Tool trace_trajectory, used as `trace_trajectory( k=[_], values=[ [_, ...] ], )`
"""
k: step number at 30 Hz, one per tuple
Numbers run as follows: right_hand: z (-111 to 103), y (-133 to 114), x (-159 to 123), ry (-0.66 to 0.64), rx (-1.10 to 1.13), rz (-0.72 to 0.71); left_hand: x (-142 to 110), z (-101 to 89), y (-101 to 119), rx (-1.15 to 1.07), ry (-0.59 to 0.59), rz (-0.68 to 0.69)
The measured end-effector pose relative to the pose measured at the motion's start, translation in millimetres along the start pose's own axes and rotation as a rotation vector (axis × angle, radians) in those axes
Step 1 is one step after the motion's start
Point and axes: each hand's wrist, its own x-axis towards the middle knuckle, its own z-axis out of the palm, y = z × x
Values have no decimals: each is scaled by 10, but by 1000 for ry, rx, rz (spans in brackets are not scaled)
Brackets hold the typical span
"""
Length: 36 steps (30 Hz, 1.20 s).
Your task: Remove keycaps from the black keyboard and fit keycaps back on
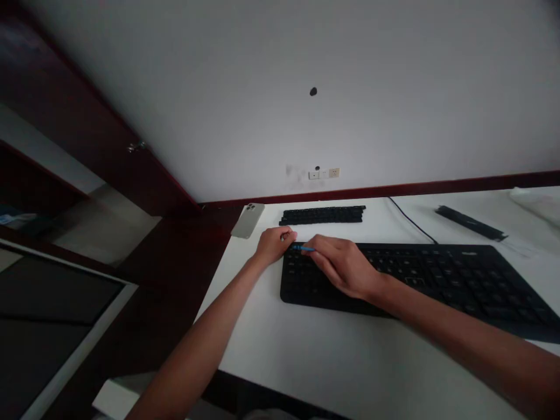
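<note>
A black keyboard (441,274) lies on the white table, its left part under my hands. My right hand (345,265) is closed around a thin blue tool (303,248), held low over the keyboard's upper left keys. The tool's exact kind is too small to make out. Beside the keyboard's upper left corner, my left hand (273,244) has its fingers curled in, thumb towards the tool's tip. What those fingers hold, if anything, does not show. Behind the keyboard, black keycaps (321,215) lie lined up in rows.
A phone (248,220) lies face down at the table's (262,338) back left. To the back right are a long black strip (472,223) and a whitish cloth or bag (538,204). The keyboard's cable (411,219) runs towards the wall, below sockets (324,174).
</note>
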Motion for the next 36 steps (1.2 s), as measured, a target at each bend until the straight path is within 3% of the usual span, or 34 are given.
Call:
trace_trajectory(
  k=[3, 7, 11, 13, 26, 36],
  values=[
    [115, 257, -140, 25, -12, 153, 1, -2, 4, 0, 9, 5],
    [153, 350, -112, 142, -53, 281, -3, -3, 5, 8, 16, 17],
    [153, 365, -71, 39, 93, 359, -5, -1, -3, -4, 11, 13],
    [154, 378, -72, -16, 131, 370, -4, 0, -6, -9, 12, 19],
    [177, 381, -118, -47, 125, 285, -1, 17, -14, -9, 12, 18],
    [176, 398, -102, -15, 145, 347, 2, 4, -12, -1, 7, 16]
  ],
)
